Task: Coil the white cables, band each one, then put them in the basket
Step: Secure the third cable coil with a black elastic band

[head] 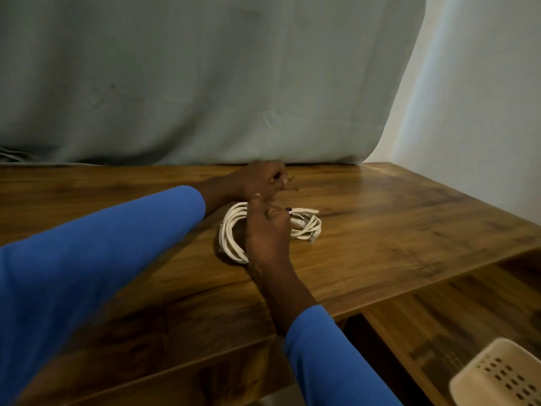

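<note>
Your right hand (268,232) is gripping the coiled white cable (231,230) on the brown wooden table (395,218). I cannot tell what your blurred left hand (260,180) is grasping. Keep the loops stacked while stretching the small dark band (288,210).

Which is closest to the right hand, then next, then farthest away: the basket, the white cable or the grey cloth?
1. Cable: right under the right hand, in the middle.
2. Grey cloth: hanging at the back, beyond the hand.
3. Basket: down low, far off to the right.
</note>
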A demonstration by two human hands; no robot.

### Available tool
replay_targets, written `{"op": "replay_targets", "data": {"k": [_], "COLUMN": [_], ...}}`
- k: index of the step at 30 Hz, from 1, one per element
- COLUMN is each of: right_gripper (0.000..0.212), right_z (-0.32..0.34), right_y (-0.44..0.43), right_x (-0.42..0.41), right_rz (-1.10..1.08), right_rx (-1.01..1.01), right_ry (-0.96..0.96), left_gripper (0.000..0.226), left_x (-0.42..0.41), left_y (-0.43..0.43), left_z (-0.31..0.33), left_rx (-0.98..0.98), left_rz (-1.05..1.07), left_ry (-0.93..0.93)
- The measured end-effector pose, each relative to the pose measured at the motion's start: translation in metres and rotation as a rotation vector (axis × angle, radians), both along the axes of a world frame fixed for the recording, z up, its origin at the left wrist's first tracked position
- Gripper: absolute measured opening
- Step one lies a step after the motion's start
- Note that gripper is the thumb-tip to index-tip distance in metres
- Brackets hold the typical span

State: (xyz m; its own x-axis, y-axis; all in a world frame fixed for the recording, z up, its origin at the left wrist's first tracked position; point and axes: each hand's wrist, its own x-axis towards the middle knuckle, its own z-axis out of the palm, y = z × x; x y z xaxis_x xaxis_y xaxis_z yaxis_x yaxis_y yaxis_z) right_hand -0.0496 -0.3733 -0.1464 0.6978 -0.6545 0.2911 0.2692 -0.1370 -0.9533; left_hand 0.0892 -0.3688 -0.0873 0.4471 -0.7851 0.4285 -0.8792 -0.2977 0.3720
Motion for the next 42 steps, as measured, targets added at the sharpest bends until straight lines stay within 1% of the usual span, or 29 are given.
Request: {"op": "replay_targets", "data": {"k": [1,3,4,6,8,12,13,15,18,21,22,25,27,30,34,36,39,41,42], "right_gripper": [0.054,0.050,0.048,0.052,0.053,0.047,0.047,0.047,0.048,0.050,0.049,0.037,0.036,0.035,0.032,0.033,0.036,0.035,0.038], "right_z": [0.000,-0.001,-0.002,-0.004,-0.004,0.002,0.003,0.004,0.007,0.011,0.012,0.015,0.017,0.017,0.016,0.019,0.023,0.023,0.022], "right_y": [0.000,0.000,0.000,-0.001,0.000,0.006,0.007,0.012,0.024,0.045,0.053,0.075,0.087,0.101,0.107,0.105,0.095,0.091,0.089], "right_x": [0.000,0.001,0.001,0.003,0.004,-0.002,-0.003,-0.006,0.000,0.018,0.025,0.050,0.070,0.096,0.116,0.119,0.119,0.116,0.116], "right_rz": [0.013,0.030,0.041,0.064,0.086,0.137,0.155,0.200,0.246,0.270,0.271,0.286,0.322,0.408,0.517,0.594,0.729,0.810,0.863], "right_rx": [-0.011,-0.039,-0.040,-0.032,-0.023,-0.024,-0.037,-0.051,-0.031,0.026,0.043,0.085,0.080,0.092,0.237,0.357,0.573,0.625,0.638], "right_ry": [0.001,0.008,0.015,0.019,0.021,0.028,0.032,0.044,0.079,0.143,0.163,0.165,0.173,0.194,0.218,0.228,0.263,0.261,0.253], "left_gripper": [0.006,0.009,0.010,0.010,0.009,0.009,0.012,0.026,0.033,0.031,0.029,0.022,0.019,0.016,0.019,0.025,0.028,0.031,0.031], "left_x": [-0.002,-0.009,-0.016,-0.028,-0.046,-0.073,-0.076,-0.077,-0.072,-0.061,-0.055,-0.038,-0.025,-0.009,-0.002,-0.003,-0.007,-0.011,-0.015], "left_y": [0.005,0.021,0.034,0.060,0.091,0.159,0.174,0.202,0.231,0.243,0.246,0.253,0.258,0.268,0.275,0.276,0.274,0.270,0.267], "left_z": [0.006,0.017,0.023,0.031,0.028,0.007,0.000,-0.014,-0.024,-0.025,-0.026,-0.034,-0.040,-0.045,-0.042,-0.041,-0.041,-0.041,-0.040], "left_rx": [-0.043,-0.191,-0.266,-0.376,-0.380,-0.328,-0.322,-0.330,-0.378,-0.392,-0.414,-0.545,-0.565,-0.538,-0.611,-0.583,-0.446,-0.463,-0.495], "left_rz": [-0.024,-0.060,-0.069,-0.077,-0.044,0.066,0.085,0.123,0.149,0.155,0.160,0.172,0.176,0.159,0.183,0.194,0.216,0.237,0.232], "left_ry": [0.069,0.201,0.239,0.249,0.136,-0.084,-0.117,-0.122,-0.043,0.040,0.090,0.323,0.454,0.516,0.462,0.416,0.279,0.180,0.118]}}
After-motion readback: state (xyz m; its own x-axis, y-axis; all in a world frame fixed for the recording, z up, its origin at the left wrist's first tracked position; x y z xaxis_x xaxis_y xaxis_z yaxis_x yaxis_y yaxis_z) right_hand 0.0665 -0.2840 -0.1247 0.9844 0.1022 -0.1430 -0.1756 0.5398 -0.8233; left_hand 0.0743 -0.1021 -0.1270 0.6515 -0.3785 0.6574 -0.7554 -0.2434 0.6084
